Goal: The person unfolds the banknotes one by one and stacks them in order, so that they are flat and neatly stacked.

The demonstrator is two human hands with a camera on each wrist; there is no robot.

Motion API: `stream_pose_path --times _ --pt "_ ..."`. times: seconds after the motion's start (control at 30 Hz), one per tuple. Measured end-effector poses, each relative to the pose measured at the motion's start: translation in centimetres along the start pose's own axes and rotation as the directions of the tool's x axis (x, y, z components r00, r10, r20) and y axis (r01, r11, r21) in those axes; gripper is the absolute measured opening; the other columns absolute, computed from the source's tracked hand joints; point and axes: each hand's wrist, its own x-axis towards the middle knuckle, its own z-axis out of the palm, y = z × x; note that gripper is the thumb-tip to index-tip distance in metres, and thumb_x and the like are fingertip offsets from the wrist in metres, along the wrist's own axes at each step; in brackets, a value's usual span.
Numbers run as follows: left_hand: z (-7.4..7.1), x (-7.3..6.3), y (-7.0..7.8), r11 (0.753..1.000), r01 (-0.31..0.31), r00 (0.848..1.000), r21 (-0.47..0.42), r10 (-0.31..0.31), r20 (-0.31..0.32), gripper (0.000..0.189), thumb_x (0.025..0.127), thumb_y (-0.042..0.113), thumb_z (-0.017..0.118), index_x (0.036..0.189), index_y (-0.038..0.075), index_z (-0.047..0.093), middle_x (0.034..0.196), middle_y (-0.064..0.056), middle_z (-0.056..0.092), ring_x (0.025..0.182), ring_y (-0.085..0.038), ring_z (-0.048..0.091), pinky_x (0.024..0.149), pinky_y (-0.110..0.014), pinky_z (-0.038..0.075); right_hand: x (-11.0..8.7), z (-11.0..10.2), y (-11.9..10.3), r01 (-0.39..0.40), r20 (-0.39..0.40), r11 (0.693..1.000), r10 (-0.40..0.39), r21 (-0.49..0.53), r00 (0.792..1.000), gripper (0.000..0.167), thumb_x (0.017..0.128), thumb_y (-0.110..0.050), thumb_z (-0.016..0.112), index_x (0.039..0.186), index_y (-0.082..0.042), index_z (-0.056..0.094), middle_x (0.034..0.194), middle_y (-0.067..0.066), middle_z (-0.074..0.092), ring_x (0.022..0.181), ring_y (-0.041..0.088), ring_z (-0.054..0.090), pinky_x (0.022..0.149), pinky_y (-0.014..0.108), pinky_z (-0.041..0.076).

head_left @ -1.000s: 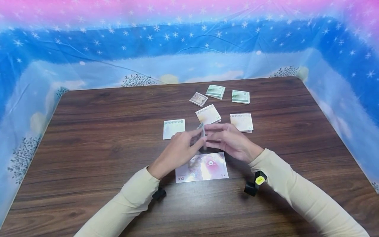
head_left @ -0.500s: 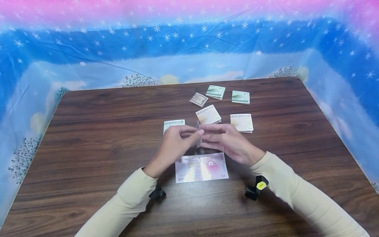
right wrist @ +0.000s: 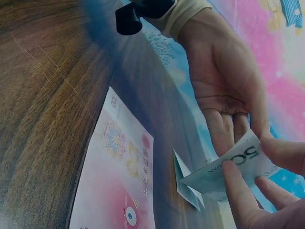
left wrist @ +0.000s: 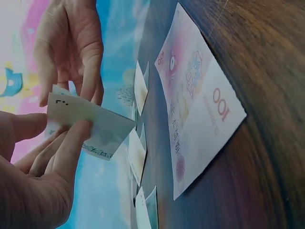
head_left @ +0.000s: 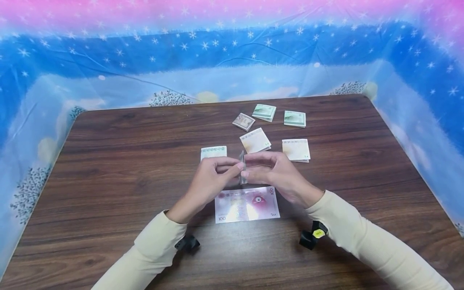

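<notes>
A folded green-grey 50 banknote (left wrist: 102,126) is held on edge between both hands, above the table. The left hand (head_left: 208,179) pinches it from the left, thumb at the near edge and fingers on its face. From the right, the right hand (head_left: 280,177) pinches it too, its thumb right at the near edge. The printed 50 shows in the right wrist view on the banknote (right wrist: 214,176). Just below the hands lies an unfolded pink 100 banknote (head_left: 261,211), flat with a crease across its middle. Behind the left fingers a folded pale-green note (head_left: 214,151) is partly hidden.
Beyond the hands lie folded notes: a cream one (head_left: 255,139), another cream one (head_left: 296,150), a brown one (head_left: 243,121), and two green ones (head_left: 264,112) (head_left: 295,118). The wooden table (head_left: 108,161) ends at a snowflake-print cloth (head_left: 232,44).
The 50 banknote has shifted slightly left. The left wrist has drawn down and left, and the right thumb has come round to the note's near edge. The other notes stay put.
</notes>
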Motion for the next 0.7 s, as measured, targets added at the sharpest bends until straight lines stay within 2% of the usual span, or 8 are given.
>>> stream_pose_path --times 0.13,0.2,0.3,0.4,0.53,0.7 --pt "-0.2 -0.5 0.0 1.000 0.025 1.000 -0.018 -0.025 -0.005 0.028 0.097 0.020 0.068 0.121 0.005 0.072 0.105 -0.013 0.076 0.093 -0.021 0.075 0.070 -0.034 0.058 -0.2 0.1 0.0 0.000 -0.018 1.000 0.000 -0.017 1.000 0.051 0.087 0.000 0.075 0.135 0.003 0.060 0.123 0.017 0.069 0.103 0.020 0.071 0.092 0.034 0.055" --pt "-0.3 -0.7 0.0 0.999 0.046 0.999 -0.026 -0.046 -0.014 0.031 0.096 0.016 0.066 0.126 0.007 0.068 0.107 -0.014 0.075 0.087 -0.021 0.075 0.061 -0.037 0.057 -0.3 0.1 -0.1 0.004 -0.023 1.000 -0.004 -0.012 1.000 0.050 0.087 0.003 0.072 0.136 0.005 0.058 0.123 0.018 0.068 0.101 0.019 0.070 0.090 0.033 0.056" --pt "-0.5 -0.8 0.1 0.998 0.062 0.997 -0.021 -0.062 -0.040 0.038 0.091 0.008 0.064 0.129 0.007 0.065 0.105 -0.015 0.076 0.077 -0.017 0.072 0.054 -0.034 0.053 -0.4 0.2 -0.1 0.011 -0.035 1.000 -0.011 0.001 0.999 0.049 0.088 0.007 0.067 0.136 0.008 0.055 0.121 0.018 0.068 0.099 0.017 0.070 0.088 0.033 0.057" --pt "-0.7 -0.9 0.1 0.997 0.072 0.995 -0.015 -0.073 -0.074 0.042 0.086 0.002 0.063 0.127 0.006 0.065 0.102 -0.014 0.076 0.079 -0.017 0.071 0.061 -0.028 0.055 -0.5 0.0 -0.1 0.023 -0.058 1.000 -0.023 0.010 0.998 0.047 0.088 0.009 0.063 0.134 0.012 0.054 0.116 0.015 0.070 0.096 0.015 0.069 0.086 0.032 0.058" --pt "-1.1 -1.0 -0.1 0.996 0.079 0.992 -0.032 -0.082 -0.094 0.035 0.087 0.001 0.067 0.122 0.002 0.065 0.100 -0.017 0.075 0.089 -0.022 0.074 0.071 -0.027 0.057 -0.7 -0.5 0.0 0.033 -0.105 0.999 -0.034 -0.004 0.994 0.041 0.088 0.010 0.062 0.128 0.015 0.056 0.103 0.009 0.073 0.090 0.011 0.068 0.081 0.028 0.058" --pt "-1.7 -1.3 -0.5 0.996 0.080 0.992 -0.030 -0.083 -0.096 0.030 0.088 0.000 0.069 0.118 -0.001 0.065 0.097 -0.019 0.075 0.087 -0.024 0.074 0.070 -0.024 0.056 -1.1 -1.4 -0.1 0.021 -0.138 0.999 -0.027 -0.046 0.990 0.033 0.088 0.009 0.063 0.121 0.015 0.059 0.095 0.005 0.074 0.084 0.011 0.069 0.076 0.029 0.059"
